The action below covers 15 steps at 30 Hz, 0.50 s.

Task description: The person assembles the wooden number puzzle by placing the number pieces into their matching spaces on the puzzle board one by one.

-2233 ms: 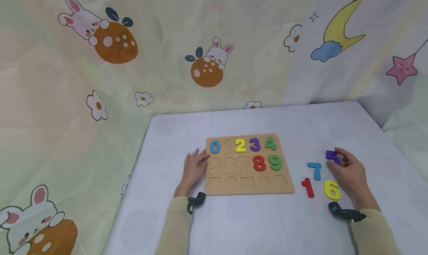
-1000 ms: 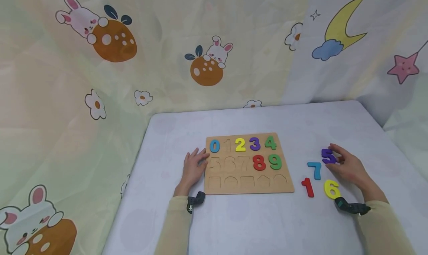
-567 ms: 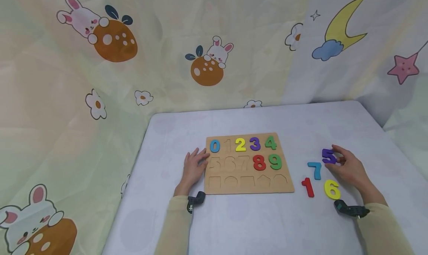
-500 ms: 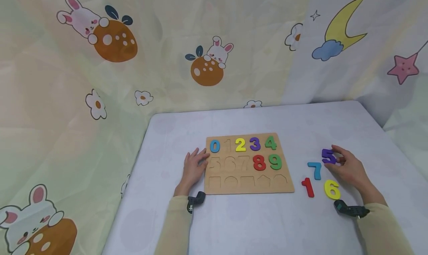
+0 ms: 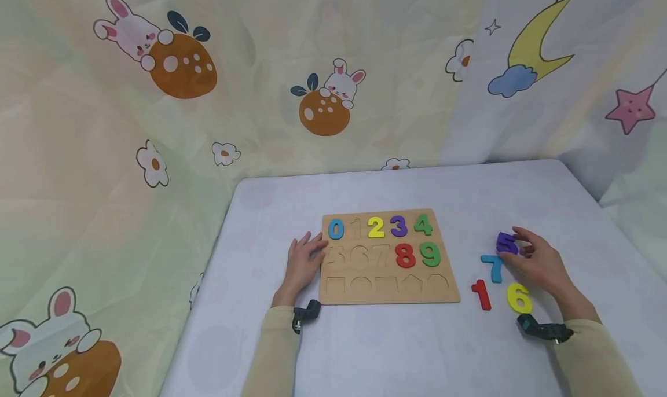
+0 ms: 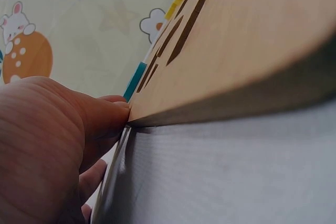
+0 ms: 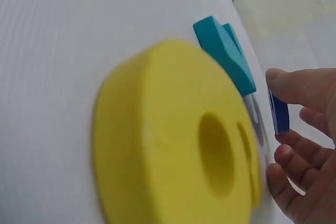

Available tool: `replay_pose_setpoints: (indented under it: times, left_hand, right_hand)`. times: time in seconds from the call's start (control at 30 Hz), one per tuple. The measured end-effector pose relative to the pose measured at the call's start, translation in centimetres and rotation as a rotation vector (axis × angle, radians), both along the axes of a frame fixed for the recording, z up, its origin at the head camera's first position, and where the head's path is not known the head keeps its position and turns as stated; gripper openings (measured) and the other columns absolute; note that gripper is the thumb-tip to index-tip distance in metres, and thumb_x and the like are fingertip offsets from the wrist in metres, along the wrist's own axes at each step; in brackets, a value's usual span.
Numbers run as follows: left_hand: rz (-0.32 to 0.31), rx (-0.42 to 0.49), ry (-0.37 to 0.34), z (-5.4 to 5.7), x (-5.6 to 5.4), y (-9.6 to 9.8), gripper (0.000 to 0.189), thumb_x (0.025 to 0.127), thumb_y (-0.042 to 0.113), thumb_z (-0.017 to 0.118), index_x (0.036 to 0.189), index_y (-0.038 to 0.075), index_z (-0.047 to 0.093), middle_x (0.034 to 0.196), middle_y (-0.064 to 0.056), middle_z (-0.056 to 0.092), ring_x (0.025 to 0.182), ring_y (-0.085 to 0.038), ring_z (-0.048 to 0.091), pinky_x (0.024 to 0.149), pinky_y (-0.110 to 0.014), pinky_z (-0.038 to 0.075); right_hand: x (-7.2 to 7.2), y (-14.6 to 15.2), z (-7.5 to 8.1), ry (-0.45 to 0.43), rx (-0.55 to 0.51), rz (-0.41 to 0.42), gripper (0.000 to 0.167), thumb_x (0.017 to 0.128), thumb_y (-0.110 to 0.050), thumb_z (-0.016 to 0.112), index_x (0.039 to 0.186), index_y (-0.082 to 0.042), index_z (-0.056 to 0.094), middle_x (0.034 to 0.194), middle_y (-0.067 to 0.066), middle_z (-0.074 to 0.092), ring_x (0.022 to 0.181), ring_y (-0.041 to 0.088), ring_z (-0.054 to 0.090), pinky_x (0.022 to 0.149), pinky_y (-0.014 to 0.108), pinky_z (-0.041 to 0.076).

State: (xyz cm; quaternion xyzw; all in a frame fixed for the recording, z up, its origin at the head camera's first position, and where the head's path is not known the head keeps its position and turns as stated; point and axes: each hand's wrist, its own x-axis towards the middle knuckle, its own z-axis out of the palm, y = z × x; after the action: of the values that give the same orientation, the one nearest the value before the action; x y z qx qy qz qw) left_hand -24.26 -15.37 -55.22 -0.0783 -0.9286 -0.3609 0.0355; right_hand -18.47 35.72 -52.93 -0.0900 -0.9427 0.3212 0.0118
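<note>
My right hand [image 5: 539,267] pinches a purple number 5 [image 5: 506,243] between thumb and fingers, just behind the blue number 7 [image 5: 492,268]. In the right wrist view the 5 [image 7: 280,113] appears edge-on, above the white tabletop. My left hand [image 5: 302,264] touches the left edge of the wooden number puzzle board [image 5: 388,296], fingers loosely extended; in the left wrist view the thumb [image 6: 107,116] lies right at the board's edge. Seated in the board are the blue 0 [image 5: 336,229], yellow 2 [image 5: 376,227], purple 3 [image 5: 399,226], green 4 [image 5: 423,224], red 8 [image 5: 405,256] and green 9 [image 5: 430,254].
A red number 1 [image 5: 482,294] and a yellow number 6 [image 5: 519,298] lie on the white table [image 5: 396,350] to the right of the board, near my right wrist. Behind the table hangs a curtain [image 5: 250,96] printed with rabbits and flowers.
Held in my right hand, the purple 5 has shifted left, closer to the blue 7, and now looks tilted. My left hand stays at the board's edge.
</note>
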Motion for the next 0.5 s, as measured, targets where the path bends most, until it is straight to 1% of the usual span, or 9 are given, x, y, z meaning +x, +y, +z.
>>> replay_pose_setpoints:
  times: [0.27, 0.4, 0.5]
  left_hand:
    - [-0.001, -0.001, -0.002, 0.0, -0.1, 0.0, 0.028, 0.095, 0.016, 0.063, 0.123, 0.017, 0.068, 0.145, 0.002, 0.051, 0.145, -0.023, 0.029, 0.123, -0.045, 0.002]
    - [0.002, -0.002, -0.010, -0.1, -0.1, 0.0, 0.028, 0.095, 0.017, 0.063, 0.123, 0.018, 0.068, 0.146, 0.003, 0.051, 0.146, -0.022, 0.028, 0.123, -0.044, 0.002]
    - [0.006, -0.004, -0.014, -0.2, -0.1, 0.0, 0.028, 0.095, 0.017, 0.063, 0.123, 0.018, 0.068, 0.146, 0.003, 0.051, 0.146, -0.021, 0.028, 0.123, -0.044, 0.002]
  right_hand:
    - [-0.1, -1.8, 1.4, 0.069, -0.039, 0.058, 0.081, 0.094, -0.041, 0.064, 0.152, -0.002, 0.024, 0.138, 0.033, 0.040, 0.115, 0.051, 0.043, 0.091, 0.069, 0.043]
    - [-0.1, -3.1, 1.6, 0.063, -0.045, 0.083, 0.081, 0.093, -0.041, 0.065, 0.152, -0.002, 0.025, 0.137, 0.032, 0.042, 0.116, 0.052, 0.042, 0.092, 0.069, 0.043]
    - [-0.1, -4.0, 1.3, 0.047, -0.026, 0.112, 0.081, 0.092, -0.038, 0.068, 0.151, -0.001, 0.026, 0.136, 0.032, 0.042, 0.118, 0.052, 0.043, 0.093, 0.069, 0.043]
